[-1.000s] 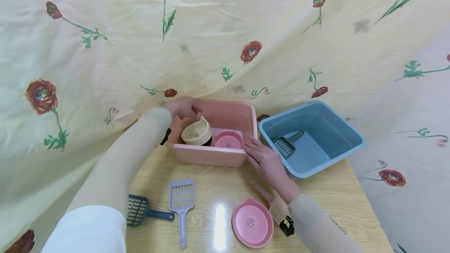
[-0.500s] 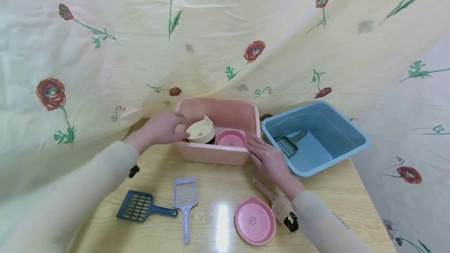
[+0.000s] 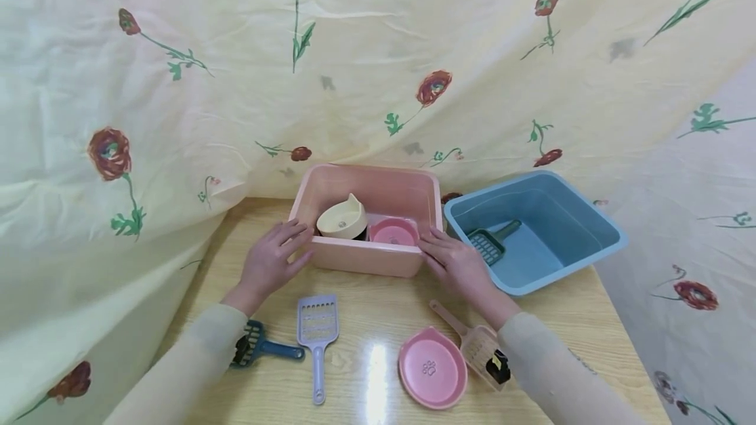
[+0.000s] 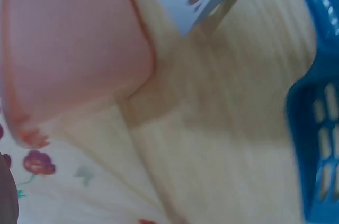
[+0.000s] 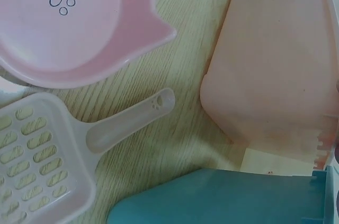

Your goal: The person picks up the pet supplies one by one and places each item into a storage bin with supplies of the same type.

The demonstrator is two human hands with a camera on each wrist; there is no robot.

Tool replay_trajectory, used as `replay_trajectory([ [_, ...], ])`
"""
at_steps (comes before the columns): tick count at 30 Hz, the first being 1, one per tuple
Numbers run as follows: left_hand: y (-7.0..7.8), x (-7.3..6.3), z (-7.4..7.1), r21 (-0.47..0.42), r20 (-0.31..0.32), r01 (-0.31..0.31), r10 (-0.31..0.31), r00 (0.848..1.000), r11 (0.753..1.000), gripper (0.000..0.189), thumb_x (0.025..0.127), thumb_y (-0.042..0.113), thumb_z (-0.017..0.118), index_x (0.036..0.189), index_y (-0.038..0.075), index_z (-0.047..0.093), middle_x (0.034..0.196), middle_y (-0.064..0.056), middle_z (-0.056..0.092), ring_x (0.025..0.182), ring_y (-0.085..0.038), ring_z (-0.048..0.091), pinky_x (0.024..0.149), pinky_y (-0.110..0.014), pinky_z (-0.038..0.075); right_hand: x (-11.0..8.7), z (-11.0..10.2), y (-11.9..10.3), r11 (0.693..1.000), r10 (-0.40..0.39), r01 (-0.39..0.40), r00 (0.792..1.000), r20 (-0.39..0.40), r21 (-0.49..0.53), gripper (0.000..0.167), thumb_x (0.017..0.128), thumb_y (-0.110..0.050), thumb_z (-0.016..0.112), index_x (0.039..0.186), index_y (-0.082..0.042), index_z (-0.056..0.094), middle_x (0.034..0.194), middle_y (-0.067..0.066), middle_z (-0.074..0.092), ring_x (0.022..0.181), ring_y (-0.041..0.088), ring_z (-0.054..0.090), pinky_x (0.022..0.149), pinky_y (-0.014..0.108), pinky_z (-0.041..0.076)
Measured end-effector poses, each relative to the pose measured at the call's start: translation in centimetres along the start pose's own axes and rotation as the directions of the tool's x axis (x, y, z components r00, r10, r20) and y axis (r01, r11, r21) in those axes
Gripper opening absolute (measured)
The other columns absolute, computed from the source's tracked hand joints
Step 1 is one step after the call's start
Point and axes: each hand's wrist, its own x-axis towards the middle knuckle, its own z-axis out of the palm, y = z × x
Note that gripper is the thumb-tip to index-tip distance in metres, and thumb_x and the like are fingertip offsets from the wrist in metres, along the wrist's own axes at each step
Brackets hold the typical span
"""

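A pink litter box stands near the back of the table. My left hand is at its front left corner, fingers extended at the rim and thumb spread along the front wall. At the front right corner, the fingers of my right hand rest over the rim. Inside the box are a cream pet bowl with a pointed ear and a pink pet bowl. In the right wrist view, only slivers of fingers show at the right edge beside the litter box.
A blue litter box holding a dark green litter scoop stands at right. In front lie a lavender scoop, a blue scoop partly under my left wrist, a pink bowl and a pale pink scoop. A flowered cloth hangs behind.
My left hand has come from the back left of the pink litter box forward to its front left corner. My right hand has stayed at the front right corner. The head view has shifted slightly.
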Motion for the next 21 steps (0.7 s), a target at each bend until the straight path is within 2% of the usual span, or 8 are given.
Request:
replay_trajectory([
  [2, 0.1, -0.4, 0.5, 0.001, -0.027, 0.015, -0.015, 1.000, 1.000, 0.035, 0.095, 0.028, 0.081, 0.117, 0.001, 0.080, 0.116, -0.018, 0.078, 0.111, -0.042, 0.073, 0.098, -0.062, 0.059, 0.0, 0.0, 0.0, 1.000, -0.006, 0.006, 1.000, 0.000, -0.002, 0.039, 0.100, -0.021, 0.077, 0.138, -0.015, 0.072, 0.145, 0.007, 0.065, 0.144, 0.029, 0.056, 0.109, 0.053, 0.052],
  [4, 0.2, -0.7, 1.0, -0.003, -0.055, 0.027, -0.027, 0.998, 1.000, 0.033, 0.097, 0.028, 0.079, 0.115, 0.000, 0.080, 0.114, -0.020, 0.078, 0.110, -0.043, 0.074, 0.097, -0.061, 0.059, 0.0, -0.1, 0.0, 1.000, -0.011, 0.011, 1.000, 0.002, -0.002, 0.039, 0.100, -0.020, 0.077, 0.138, -0.015, 0.073, 0.144, 0.007, 0.066, 0.143, 0.029, 0.056, 0.109, 0.054, 0.052],
  [5, 0.3, -0.8, 1.2, -0.001, -0.068, 0.029, -0.029, 0.997, 1.000, 0.032, 0.096, 0.026, 0.080, 0.115, 0.000, 0.080, 0.113, -0.020, 0.078, 0.109, -0.043, 0.074, 0.096, -0.061, 0.060, 0.0, -0.2, 0.0, 1.000, -0.009, 0.009, 1.000, 0.006, -0.003, 0.039, 0.100, -0.021, 0.077, 0.138, -0.015, 0.073, 0.144, 0.007, 0.066, 0.143, 0.029, 0.056, 0.109, 0.054, 0.052],
  [9, 0.6, -0.8, 2.0, 0.000, -0.108, 0.024, -0.024, 0.994, 1.000, 0.036, 0.082, 0.013, 0.089, 0.114, 0.000, 0.080, 0.109, -0.021, 0.078, 0.106, -0.043, 0.075, 0.095, -0.061, 0.060, -0.1, -0.5, 0.0, 1.000, 0.009, -0.009, 1.000, 0.028, -0.005, 0.038, 0.101, -0.022, 0.076, 0.139, -0.015, 0.072, 0.146, 0.007, 0.064, 0.143, 0.030, 0.056, 0.110, 0.054, 0.052],
  [11, 0.7, -0.9, 2.3, 0.010, -0.116, 0.025, -0.024, 0.993, 1.000, 0.037, 0.079, 0.010, 0.090, 0.114, 0.001, 0.081, 0.109, -0.020, 0.079, 0.106, -0.041, 0.075, 0.095, -0.059, 0.060, -0.2, -0.6, 0.0, 1.000, 0.018, -0.018, 0.999, 0.042, 0.005, 0.039, 0.102, -0.022, 0.075, 0.139, -0.015, 0.071, 0.147, 0.007, 0.064, 0.143, 0.031, 0.057, 0.110, 0.055, 0.052],
  [17, 0.8, -0.9, 2.2, 0.026, -0.111, 0.021, -0.018, 0.994, 0.999, 0.028, 0.086, 0.011, 0.086, 0.111, -0.001, 0.081, 0.108, -0.017, 0.079, 0.104, -0.037, 0.075, 0.097, -0.055, 0.060, 0.1, -1.8, -0.3, 0.999, 0.007, -0.010, 0.998, 0.055, 0.046, 0.040, 0.098, -0.020, 0.080, 0.136, -0.012, 0.073, 0.142, 0.009, 0.068, 0.130, 0.031, 0.067, 0.101, 0.053, 0.059],
  [21, 0.7, -0.9, 2.0, 0.031, -0.110, 0.014, -0.011, 0.994, 0.999, 0.026, 0.088, 0.013, 0.085, 0.110, -0.001, 0.082, 0.107, -0.016, 0.079, 0.102, -0.037, 0.075, 0.096, -0.055, 0.061, -0.1, -3.3, -1.0, 0.996, 0.005, -0.016, 0.991, 0.134, 0.085, 0.045, 0.095, -0.021, 0.083, 0.137, -0.010, 0.073, 0.138, 0.010, 0.071, 0.123, 0.032, 0.072, 0.097, 0.051, 0.061],
])
